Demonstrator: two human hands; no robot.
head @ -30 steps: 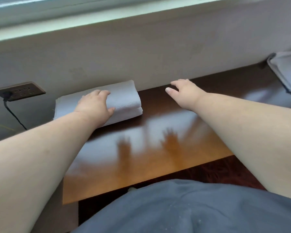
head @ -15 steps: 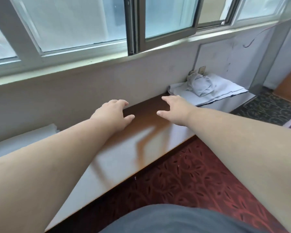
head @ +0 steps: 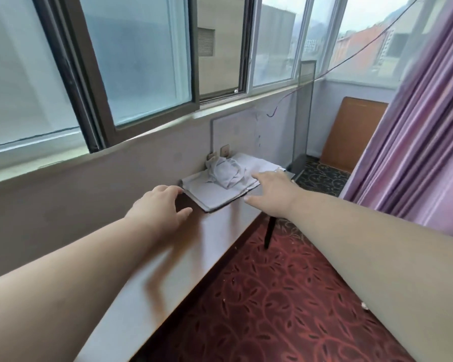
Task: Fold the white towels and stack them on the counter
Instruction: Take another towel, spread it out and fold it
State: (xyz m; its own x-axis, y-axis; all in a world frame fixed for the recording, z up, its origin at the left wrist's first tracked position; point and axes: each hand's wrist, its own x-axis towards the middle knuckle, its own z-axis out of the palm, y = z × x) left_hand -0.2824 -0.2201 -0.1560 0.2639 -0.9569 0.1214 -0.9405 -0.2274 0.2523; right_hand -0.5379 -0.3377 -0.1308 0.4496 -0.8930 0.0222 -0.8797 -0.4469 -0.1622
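Towels lie at the far end of the counter (head: pixel 168 273), taken here as the landmark: a flat white sheet (head: pixel 215 195) spread over the counter's end, with a crumpled white towel (head: pixel 226 172) bunched on top of it, against the wall below the window (head: pixel 147 61). The flat sheet's near corner reaches the counter's front edge. The left hand (head: pixel 158 209) hovers over the counter just short of the sheet's near-left edge, fingers loosely spread and holding nothing; whether the fingertips touch the cloth cannot be told. The right hand (head: pixel 270 190) is past the counter's front edge, at the sheet's right side, fingers extended and apart, index pointing toward the crumpled towel, gripping nothing. Between the left hand and the bottom of the view the counter's glossy brown top runs bare, bounded by the wall on one side and its front edge on the other. Beside that front edge lies red patterned carpet (head: pixel 285 304), with a thin dark leg (head: pixel 268 232) standing near the counter's far end. Beyond the counter's end a purple curtain (head: pixel 413 142) hangs, and a brown board (head: pixel 351 134) leans on the far wall.
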